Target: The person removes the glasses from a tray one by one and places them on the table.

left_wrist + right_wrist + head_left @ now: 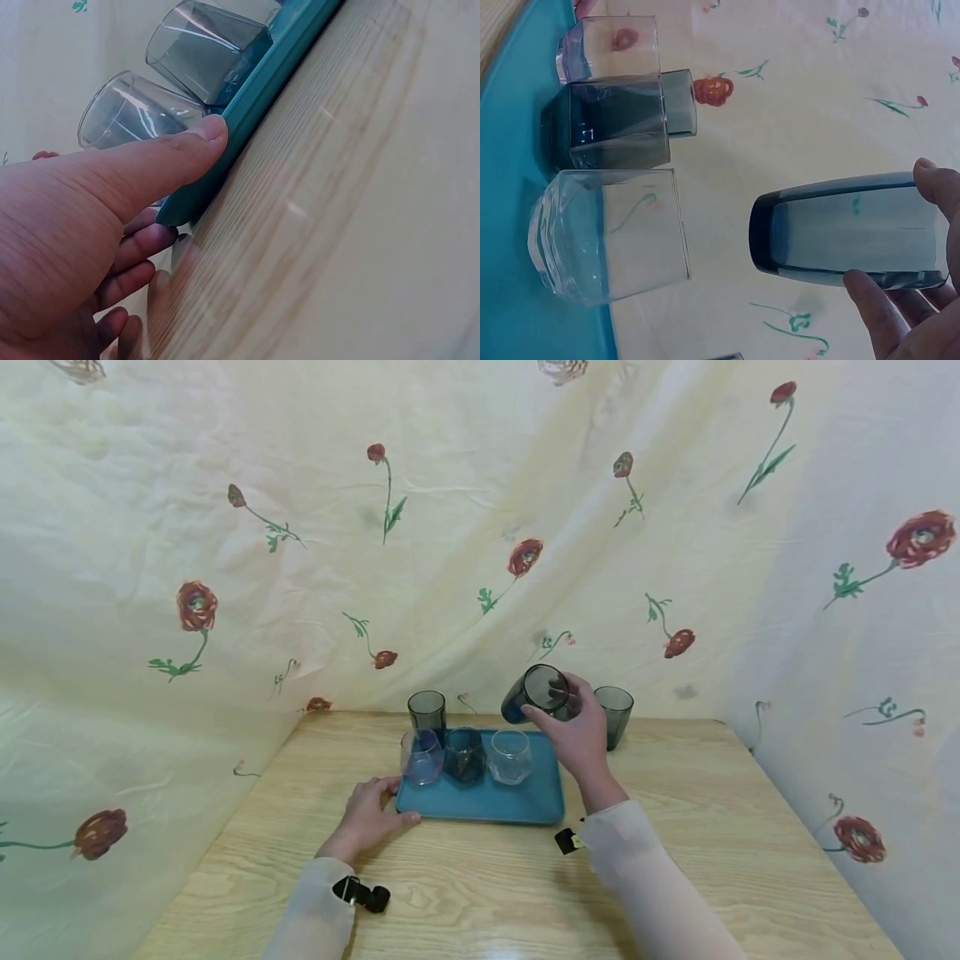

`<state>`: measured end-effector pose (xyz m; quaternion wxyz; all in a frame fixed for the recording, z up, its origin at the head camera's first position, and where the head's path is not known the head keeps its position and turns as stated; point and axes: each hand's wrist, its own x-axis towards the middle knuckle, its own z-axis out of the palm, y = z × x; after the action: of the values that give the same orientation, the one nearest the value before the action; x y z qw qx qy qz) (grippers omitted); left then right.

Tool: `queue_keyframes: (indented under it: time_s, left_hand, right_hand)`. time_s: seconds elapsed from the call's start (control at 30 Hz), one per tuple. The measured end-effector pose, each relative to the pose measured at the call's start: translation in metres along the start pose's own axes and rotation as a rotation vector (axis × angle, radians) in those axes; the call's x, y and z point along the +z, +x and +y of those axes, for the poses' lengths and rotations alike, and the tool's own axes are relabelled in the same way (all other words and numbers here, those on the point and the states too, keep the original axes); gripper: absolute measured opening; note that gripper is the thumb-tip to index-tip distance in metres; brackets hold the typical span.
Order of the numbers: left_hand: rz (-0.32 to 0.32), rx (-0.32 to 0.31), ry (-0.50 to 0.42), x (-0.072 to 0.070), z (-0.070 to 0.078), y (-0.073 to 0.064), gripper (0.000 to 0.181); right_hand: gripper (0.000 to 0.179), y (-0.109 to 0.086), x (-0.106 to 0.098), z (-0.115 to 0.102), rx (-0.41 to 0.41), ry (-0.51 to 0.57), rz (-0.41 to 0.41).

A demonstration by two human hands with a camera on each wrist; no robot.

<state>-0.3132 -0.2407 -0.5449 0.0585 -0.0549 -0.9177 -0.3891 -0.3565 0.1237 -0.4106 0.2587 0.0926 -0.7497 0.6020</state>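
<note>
My right hand [581, 739] grips a tall smoky-grey glass tumbler [847, 232], tilted in the air over the back right of a blue tray [480, 807]. Thumb and fingers are round its upper part, near the rim. With my left hand [366, 820] I hold the tray's front left corner, thumb along the front edge and fingers at the side. A row of three short faceted glasses stands on the tray: a purplish one [422, 766] at left, a dark one [465, 762] in the middle, a clear one [512, 766] at right.
Behind the purplish glass stands another tall grey tumbler [427, 708]. A further grey tumbler [617, 718] stands right of the tray, partly behind my right hand. The wooden table [465, 893] meets a flowered cloth [450, 568] at the back and sides.
</note>
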Motion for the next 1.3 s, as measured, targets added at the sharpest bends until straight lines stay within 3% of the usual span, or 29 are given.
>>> queue_keyframes:
  time_s: [0.17, 0.67, 1.3]
  left_hand:
    - [0.003, -0.008, 0.002, 0.001, 0.001, 0.0, 0.085]
    - [0.005, -0.003, 0.006, 0.001, 0.002, -0.001, 0.082]
    - [0.004, -0.008, 0.019, 0.001, 0.005, -0.002, 0.082]
  right_hand:
    - [0.078, 0.002, -0.011, 0.003, -0.034, -0.026, 0.029]
    - [0.075, 0.013, -0.044, 0.0, 0.012, -0.01, 0.155]
    - [0.073, 0.025, -0.088, -0.011, 0.028, 0.01, 0.414]
